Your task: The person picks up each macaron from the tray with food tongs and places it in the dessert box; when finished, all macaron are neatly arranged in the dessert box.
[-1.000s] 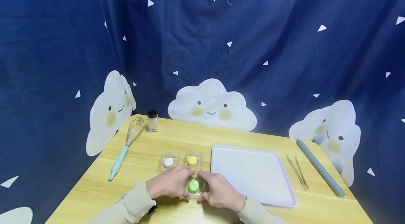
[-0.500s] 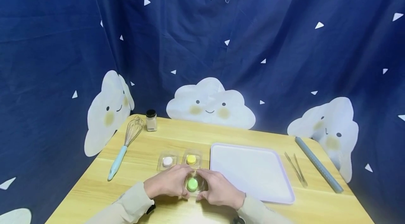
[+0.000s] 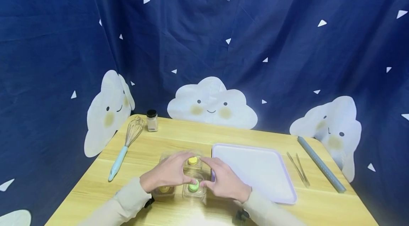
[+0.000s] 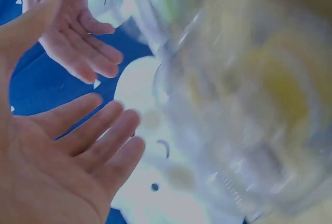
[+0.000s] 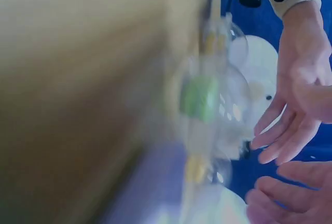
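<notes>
My left hand (image 3: 169, 172) and my right hand (image 3: 225, 180) hover on either side of a clear plastic box (image 3: 193, 194) with a green macaron (image 3: 193, 186) inside. Both thumbs point inward above the box. In the left wrist view, the fingers of my left hand (image 4: 78, 156) are spread and relaxed, holding nothing. The right wrist view shows loose fingers on my right hand (image 5: 295, 198) too. Just behind, between the hands, a yellow macaron (image 3: 192, 160) sits in its own clear box. Another clear box (image 3: 164, 191) with a yellowish-brown piece lies partly under my left hand, which also covers the box behind it.
A lilac-rimmed white tray (image 3: 255, 172) lies right of the boxes. Tweezers (image 3: 298, 170) and a grey-blue rod (image 3: 321, 165) lie farther right. A whisk (image 3: 126, 146) and a black-lidded jar (image 3: 152, 121) stand at the left. A blue curtain (image 3: 204, 34) hangs behind the wooden table (image 3: 179, 135).
Both hands have let go of the green macaron's box and lifted, moving apart. The left hand now covers the white macaron's box, and the box with the yellowish-brown piece has come into sight.
</notes>
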Motion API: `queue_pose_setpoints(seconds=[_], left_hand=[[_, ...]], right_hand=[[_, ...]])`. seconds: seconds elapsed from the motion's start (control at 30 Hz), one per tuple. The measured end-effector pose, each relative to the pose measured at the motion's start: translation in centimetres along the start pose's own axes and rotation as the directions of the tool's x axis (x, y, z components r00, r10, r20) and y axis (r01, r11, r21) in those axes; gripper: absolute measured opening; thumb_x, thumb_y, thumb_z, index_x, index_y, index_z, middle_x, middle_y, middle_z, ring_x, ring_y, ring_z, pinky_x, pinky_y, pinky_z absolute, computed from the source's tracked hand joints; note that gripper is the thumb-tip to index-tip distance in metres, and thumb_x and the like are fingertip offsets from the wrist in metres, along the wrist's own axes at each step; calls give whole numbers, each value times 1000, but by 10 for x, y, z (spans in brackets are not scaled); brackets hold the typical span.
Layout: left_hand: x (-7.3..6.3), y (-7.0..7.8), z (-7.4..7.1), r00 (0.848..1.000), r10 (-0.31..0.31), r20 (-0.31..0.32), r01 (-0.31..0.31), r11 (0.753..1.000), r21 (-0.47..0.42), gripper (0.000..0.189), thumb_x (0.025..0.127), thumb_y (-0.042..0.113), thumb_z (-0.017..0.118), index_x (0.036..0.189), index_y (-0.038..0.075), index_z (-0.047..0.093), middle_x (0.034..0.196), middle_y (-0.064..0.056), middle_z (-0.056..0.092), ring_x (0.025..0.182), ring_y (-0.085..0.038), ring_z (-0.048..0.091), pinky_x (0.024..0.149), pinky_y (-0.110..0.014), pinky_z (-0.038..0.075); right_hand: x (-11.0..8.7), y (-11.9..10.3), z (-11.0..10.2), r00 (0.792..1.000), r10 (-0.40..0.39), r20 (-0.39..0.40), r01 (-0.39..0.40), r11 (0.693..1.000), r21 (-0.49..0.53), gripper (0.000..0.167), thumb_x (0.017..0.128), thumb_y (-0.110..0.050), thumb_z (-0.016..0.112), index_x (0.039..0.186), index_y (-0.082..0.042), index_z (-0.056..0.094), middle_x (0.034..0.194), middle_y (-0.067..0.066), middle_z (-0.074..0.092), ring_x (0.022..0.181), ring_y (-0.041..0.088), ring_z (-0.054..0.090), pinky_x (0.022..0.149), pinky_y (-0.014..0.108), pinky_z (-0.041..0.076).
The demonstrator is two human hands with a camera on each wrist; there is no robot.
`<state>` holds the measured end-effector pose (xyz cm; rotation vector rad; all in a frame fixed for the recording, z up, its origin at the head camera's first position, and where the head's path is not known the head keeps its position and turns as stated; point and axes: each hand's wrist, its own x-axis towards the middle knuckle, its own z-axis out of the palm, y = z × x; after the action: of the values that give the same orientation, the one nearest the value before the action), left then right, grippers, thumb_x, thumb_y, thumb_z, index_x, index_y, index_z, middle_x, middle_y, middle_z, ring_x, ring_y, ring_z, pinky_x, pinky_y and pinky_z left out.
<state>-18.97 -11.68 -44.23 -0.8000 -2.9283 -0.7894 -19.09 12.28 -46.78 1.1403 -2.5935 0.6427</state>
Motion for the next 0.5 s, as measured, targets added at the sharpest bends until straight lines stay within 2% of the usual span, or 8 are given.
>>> queue_pose_setpoints(seconds=[0.1, 0.17, 0.3, 0.4, 0.5], left_hand=[[6, 2, -15, 995, 25, -93, -20, 998, 54, 97, 72, 66, 80, 151, 21, 47, 156, -7, 50, 141, -35, 50, 114, -64, 42], [13, 2, -26, 986, 70, -152, -52, 992, 119, 100, 73, 70, 77, 154, 21, 43, 159, -7, 46, 144, -33, 46, 121, -62, 34], [32, -5, -51, 951, 183, -248, -117, 959, 259, 102, 75, 75, 70, 157, 23, 39, 164, -9, 36, 151, -34, 35, 127, -66, 10], [49, -13, -67, 939, 197, -280, -95, 936, 339, 104, 75, 79, 66, 159, 28, 33, 168, -9, 28, 156, -37, 24, 125, -72, 0], [65, -24, -80, 945, 160, -286, -42, 924, 379, 105, 74, 81, 65, 160, 33, 28, 171, -9, 20, 159, -38, 13, 122, -76, -5]], right_hand=[[5, 6, -13, 999, -10, -42, 7, 999, -51, 88, 86, -51, 73, 154, -7, 40, 157, 13, 48, 144, 32, 47, 120, 51, 41], [11, 11, -24, 998, -19, -57, 15, 997, -79, 91, 88, -52, 70, 158, -8, 33, 163, 14, 37, 150, 36, 38, 123, 55, 33], [29, 24, -50, 993, -62, -101, 50, 991, -123, 95, 86, -48, 72, 161, -12, 26, 169, 16, 22, 155, 42, 22, 126, 63, 21], [42, 37, -71, 991, -63, -122, 40, 983, -177, 97, 85, -50, 73, 162, -18, 24, 171, 14, 15, 158, 42, 13, 123, 73, 15], [53, 54, -91, 992, -16, -128, -16, 970, -242, 98, 84, -56, 71, 163, -24, 22, 172, 11, 12, 159, 41, 7, 120, 79, 9]])
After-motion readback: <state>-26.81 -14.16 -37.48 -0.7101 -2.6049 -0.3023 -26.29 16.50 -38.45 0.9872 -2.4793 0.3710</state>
